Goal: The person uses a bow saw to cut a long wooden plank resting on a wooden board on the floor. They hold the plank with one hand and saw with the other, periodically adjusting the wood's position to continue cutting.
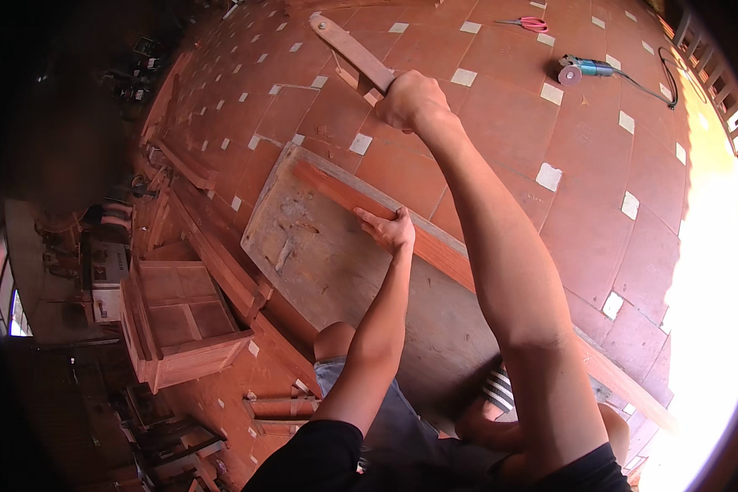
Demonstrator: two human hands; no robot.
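My right hand [414, 100] is raised out past the board and wrapped round one end of a pinkish-brown wooden bar [353, 53]. The bar's far end is rounded and has a small round fitting in it. A second, shorter wooden piece shows beneath the bar; how the two join is unclear. My left hand [389, 230] grips a long reddish wooden plank [443, 250], with fingers over its side. This plank lies along the far edge of a worn grey-brown board [295, 242]. My right forearm hides part of the plank.
Far right on the tiled floor [500, 131] lies a teal angle grinder [584, 68] with a black cord. Red-handled pliers [533, 25] are nearby. At left stand a wooden cabinet frame [189, 312] and stacked timber [209, 238]. My foot in a striped sandal [498, 392] rests by the board.
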